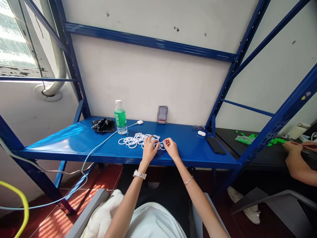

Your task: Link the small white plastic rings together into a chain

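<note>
A loose pile of thin white rings [132, 141] lies on the blue table in front of me. My left hand [149, 148] rests over the right side of the pile, its fingers curled and its thumb bent toward a ring. Just to its right, my right hand [171, 148] pinches a white ring [162, 146] between thumb and fingertips. The two hands are a short gap apart, low over the tabletop. Fingers partly hide the rings beneath my left hand.
Behind the pile stand a green-labelled water bottle [120, 118] and a black plastic bag [103, 125]. A white cable [105, 142] crosses the blue table [74, 142]. On the right lie a black phone [216, 145], a white case [201, 133] and glasses [198, 127]. Another person's hands work farther right.
</note>
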Tool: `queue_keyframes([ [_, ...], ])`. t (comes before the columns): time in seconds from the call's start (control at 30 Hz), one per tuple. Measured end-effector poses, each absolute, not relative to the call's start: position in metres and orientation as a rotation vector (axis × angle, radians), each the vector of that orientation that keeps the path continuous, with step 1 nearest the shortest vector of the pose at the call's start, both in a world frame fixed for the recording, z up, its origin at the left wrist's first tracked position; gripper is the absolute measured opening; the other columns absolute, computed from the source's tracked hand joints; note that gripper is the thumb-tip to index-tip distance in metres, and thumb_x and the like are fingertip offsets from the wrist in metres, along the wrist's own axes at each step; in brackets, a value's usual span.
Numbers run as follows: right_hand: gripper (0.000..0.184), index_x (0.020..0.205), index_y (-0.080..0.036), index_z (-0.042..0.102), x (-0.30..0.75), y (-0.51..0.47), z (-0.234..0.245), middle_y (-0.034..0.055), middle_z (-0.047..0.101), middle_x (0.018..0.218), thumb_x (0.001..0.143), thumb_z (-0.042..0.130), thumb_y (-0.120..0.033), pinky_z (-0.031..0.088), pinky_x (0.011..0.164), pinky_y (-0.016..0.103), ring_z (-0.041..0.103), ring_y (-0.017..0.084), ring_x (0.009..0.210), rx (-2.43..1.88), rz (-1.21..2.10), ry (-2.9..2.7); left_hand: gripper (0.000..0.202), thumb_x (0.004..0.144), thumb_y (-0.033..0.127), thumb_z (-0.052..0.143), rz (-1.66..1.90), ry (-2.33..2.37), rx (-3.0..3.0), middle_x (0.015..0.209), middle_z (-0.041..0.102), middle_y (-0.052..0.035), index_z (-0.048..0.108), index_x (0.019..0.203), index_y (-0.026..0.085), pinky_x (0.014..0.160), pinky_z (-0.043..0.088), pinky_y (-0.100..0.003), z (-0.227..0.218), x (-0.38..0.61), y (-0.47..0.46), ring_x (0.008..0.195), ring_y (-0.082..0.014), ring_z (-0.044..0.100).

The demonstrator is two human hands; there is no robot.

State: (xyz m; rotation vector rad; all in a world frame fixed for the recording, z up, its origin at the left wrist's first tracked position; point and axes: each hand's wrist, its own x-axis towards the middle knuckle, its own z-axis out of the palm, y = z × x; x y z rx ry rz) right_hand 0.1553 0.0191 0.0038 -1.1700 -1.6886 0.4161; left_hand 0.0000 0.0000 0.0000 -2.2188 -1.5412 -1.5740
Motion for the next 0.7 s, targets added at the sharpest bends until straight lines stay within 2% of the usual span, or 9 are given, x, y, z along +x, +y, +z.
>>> queue_keyframes([
  [0.33, 0.026, 0.099, -0.019, 0.062, 0.155, 0.0163, 0.0078, 0.0017, 0.061, 0.075, 0.082, 0.052, -0.037, 0.049, 0.063, 0.026, 0.057, 0.015, 0.065, -1.057, 0.477, -1.646, 0.022, 0.093, 0.033, 0.049, -1.612, -1.496, -2.212, 0.122, 0.053, -0.0132, 0.067, 0.091, 0.02, 0.1, 0.041, -0.049, -0.0013, 0.0006, 0.0015, 0.126, -0.0331, 0.04],
  [0.47, 0.029, 0.1, -0.019, 0.064, 0.1558, 0.0179, 0.0068, 0.0019, 0.061, 0.076, 0.082, 0.054, -0.039, 0.05, 0.063, 0.026, 0.057, 0.014, 0.065, -1.03, 0.534, -1.605, 0.024, 0.092, 0.035, 0.051, -1.524, -1.457, -2.195, 0.125, 0.052, -0.0138, 0.062, 0.107, 0.02, 0.099, 0.042, -0.049, -0.002, 0.0019, 0.0016, 0.127, -0.0328, 0.04],
  [0.57, 0.028, 0.098, -0.019, 0.064, 0.156, 0.0204, 0.0048, 0.002, 0.06, 0.076, 0.08, 0.056, -0.04, 0.05, 0.06, 0.025, 0.058, 0.014, 0.063, -1.002, 0.594, -1.574, 0.035, 0.09, 0.036, 0.055, -1.432, -1.35, -2.265, 0.125, 0.052, -0.0127, 0.054, 0.122, 0.021, 0.098, 0.044, -0.046, -0.0026, 0.0031, 0.002, 0.125, -0.0309, 0.042],
  [0.7, 0.029, 0.095, -0.02, 0.064, 0.1537, 0.0254, 0.0026, 0.0021, 0.061, 0.074, 0.078, 0.06, -0.043, 0.05, 0.056, 0.025, 0.059, 0.014, 0.061, -0.969, 0.685, -1.531, 0.042, 0.089, 0.034, 0.058, -1.366, -1.294, -2.312, 0.119, 0.055, -0.0122, 0.049, 0.128, 0.023, 0.093, 0.046, -0.044, -0.0033, 0.0037, 0.0034, 0.119, -0.0296, 0.047],
])
